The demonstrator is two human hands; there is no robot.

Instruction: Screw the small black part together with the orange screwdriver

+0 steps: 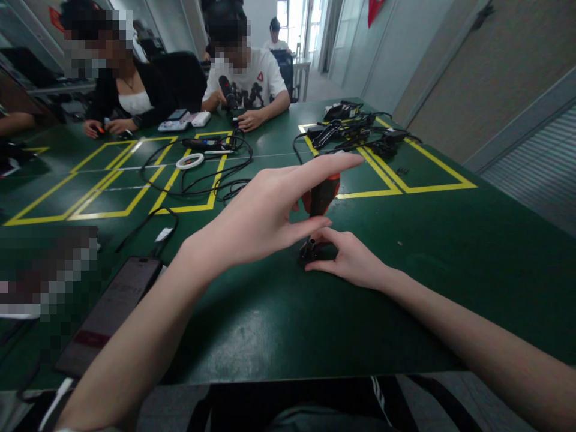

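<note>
An orange and black screwdriver [322,195] stands upright on the green table [450,252], tip down in a small black part [309,251]. My left hand [261,219] reaches in from the lower left. Its index finger lies across the top of the handle and its thumb sits by the shaft, with the other fingers stretched out. My right hand [355,261] rests on the table from the right, thumb and forefinger pinching the black part at the screwdriver's tip.
A dark phone [108,312] lies near my left forearm. Black cables and a white ring [189,161] spread over yellow taped rectangles. A heap of black cables and chargers [360,132] sits back right. Two people sit across the table handling devices.
</note>
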